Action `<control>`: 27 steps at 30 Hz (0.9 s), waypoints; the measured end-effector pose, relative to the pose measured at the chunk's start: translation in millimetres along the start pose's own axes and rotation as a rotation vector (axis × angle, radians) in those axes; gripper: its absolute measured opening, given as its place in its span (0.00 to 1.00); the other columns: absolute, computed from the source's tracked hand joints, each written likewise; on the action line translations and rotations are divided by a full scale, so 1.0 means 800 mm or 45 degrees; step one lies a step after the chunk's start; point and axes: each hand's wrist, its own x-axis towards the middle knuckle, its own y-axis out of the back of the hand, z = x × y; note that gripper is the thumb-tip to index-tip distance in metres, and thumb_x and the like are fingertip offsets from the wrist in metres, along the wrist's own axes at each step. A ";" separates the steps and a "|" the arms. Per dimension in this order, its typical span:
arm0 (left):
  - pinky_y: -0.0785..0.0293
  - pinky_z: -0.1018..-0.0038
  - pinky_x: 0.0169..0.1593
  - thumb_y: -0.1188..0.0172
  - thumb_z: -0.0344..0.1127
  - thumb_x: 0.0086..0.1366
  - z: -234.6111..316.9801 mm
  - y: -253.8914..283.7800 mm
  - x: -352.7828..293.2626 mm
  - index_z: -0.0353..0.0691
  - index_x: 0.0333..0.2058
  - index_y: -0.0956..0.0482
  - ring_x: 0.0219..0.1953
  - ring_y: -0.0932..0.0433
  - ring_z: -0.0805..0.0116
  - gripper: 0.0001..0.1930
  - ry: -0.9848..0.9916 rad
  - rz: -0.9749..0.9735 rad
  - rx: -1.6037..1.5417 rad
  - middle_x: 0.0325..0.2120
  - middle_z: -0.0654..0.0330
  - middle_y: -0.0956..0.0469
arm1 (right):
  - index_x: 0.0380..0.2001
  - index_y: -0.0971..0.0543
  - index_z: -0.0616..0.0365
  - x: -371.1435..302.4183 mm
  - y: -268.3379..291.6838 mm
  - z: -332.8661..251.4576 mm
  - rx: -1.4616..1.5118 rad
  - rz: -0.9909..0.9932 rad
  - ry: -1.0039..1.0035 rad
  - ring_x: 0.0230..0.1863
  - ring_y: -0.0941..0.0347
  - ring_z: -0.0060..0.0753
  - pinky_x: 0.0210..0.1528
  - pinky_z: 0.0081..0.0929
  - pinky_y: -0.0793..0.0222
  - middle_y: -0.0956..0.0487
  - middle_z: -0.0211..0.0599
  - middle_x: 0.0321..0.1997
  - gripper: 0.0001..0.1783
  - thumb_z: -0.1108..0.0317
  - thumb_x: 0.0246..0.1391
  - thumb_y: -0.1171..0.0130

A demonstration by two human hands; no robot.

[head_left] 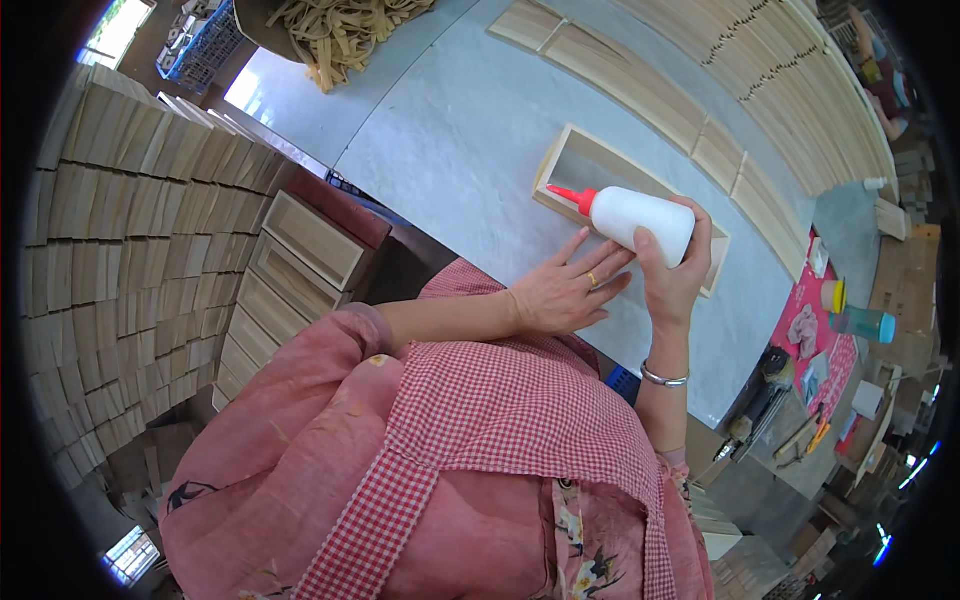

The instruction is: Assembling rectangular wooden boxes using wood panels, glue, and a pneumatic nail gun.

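My right hand [672, 262] is wrapped round a white squeeze bottle [640, 222] with a red cap and a pointed red nozzle. The bottle lies tilted nearly level, its nozzle pointing left over a long, shallow wooden frame or box [600, 152]. That box rests on the pale tabletop [440, 150], partly covered by the bottle and my hand. Beside its near edge, my left hand [572, 285] is spread, fingers stretched out below the bottle, with a ring on one finger. Nothing shows in the left hand.
Wooden panels [620, 75] lie in a row along the table's far side, with stacked slats [790, 90] behind. Tall stacks of wooden pieces [130, 220] stand at left. A basin of pale strips [345, 30] sits at the back. Right: a teal bottle [862, 324] and a pneumatic tool [760, 400].
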 end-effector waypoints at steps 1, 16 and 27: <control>0.56 0.42 0.74 0.43 0.48 0.67 0.000 0.000 0.000 0.38 0.60 0.28 0.75 0.48 0.52 0.27 -0.006 0.006 -0.004 0.71 0.46 0.44 | 0.55 0.30 0.57 0.001 -0.001 0.000 0.005 -0.012 0.003 0.44 0.26 0.34 0.44 0.26 0.25 0.25 0.40 0.49 0.30 0.73 0.47 0.31; 0.56 0.42 0.74 0.43 0.49 0.68 -0.002 0.004 0.003 0.38 0.59 0.25 0.76 0.48 0.52 0.26 0.012 -0.029 -0.009 0.71 0.48 0.42 | 0.54 0.30 0.56 0.025 -0.013 0.002 -0.031 -0.017 -0.009 0.43 0.26 0.34 0.43 0.27 0.24 0.25 0.40 0.48 0.31 0.72 0.47 0.29; 0.56 0.45 0.74 0.41 0.46 0.65 -0.001 0.007 0.004 0.36 0.56 0.25 0.77 0.52 0.53 0.26 -0.010 0.007 -0.029 0.74 0.47 0.48 | 0.53 0.30 0.56 0.054 -0.026 0.007 -0.173 0.109 0.153 0.43 0.26 0.35 0.44 0.29 0.25 0.25 0.39 0.48 0.30 0.69 0.49 0.29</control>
